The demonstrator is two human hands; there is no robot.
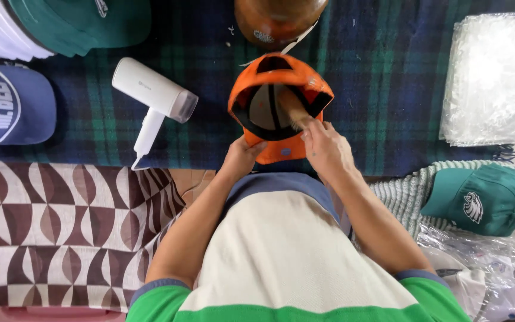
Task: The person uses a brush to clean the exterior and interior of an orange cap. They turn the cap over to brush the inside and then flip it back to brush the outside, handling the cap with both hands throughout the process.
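An orange cap (309, 86) is held upside down over the dark plaid cloth (382, 89), its opening facing me. My left hand (242, 156) grips the cap's brim at the near edge. My right hand (323, 146) holds a wooden-handled brush (294, 109) that reaches down inside the cap. The brush's head is hidden by my fingers and the cap's rim.
A white hand-held dryer or steamer (153, 98) lies left of the cap. A navy cap (10, 104) and stacked green caps (78, 21) sit far left, a brown cap (275, 21) above, clear plastic bags (496, 77) right, and a green cap (484, 200) lower right.
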